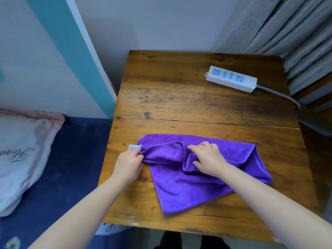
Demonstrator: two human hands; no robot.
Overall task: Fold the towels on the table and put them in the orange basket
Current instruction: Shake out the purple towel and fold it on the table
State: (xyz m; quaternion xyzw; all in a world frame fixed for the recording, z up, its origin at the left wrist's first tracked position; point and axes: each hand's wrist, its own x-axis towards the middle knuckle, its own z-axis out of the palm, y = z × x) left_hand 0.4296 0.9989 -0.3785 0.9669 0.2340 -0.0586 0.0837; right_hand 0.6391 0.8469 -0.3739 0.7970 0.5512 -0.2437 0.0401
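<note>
A purple towel (181,184) lies partly folded and rumpled on the near half of the wooden table (179,97). A white label sticks out at its left corner. My left hand (128,163) pinches that left corner beside the label. My right hand (208,159) rests on the towel's middle, its fingers gripping a raised fold of the cloth. No orange basket is in view.
A white power strip (231,79) with a grey cable lies at the table's far right. A bed with a blue sheet (68,168) and a pale pillow (23,155) stands to the left. Grey curtains (294,33) hang at the back right.
</note>
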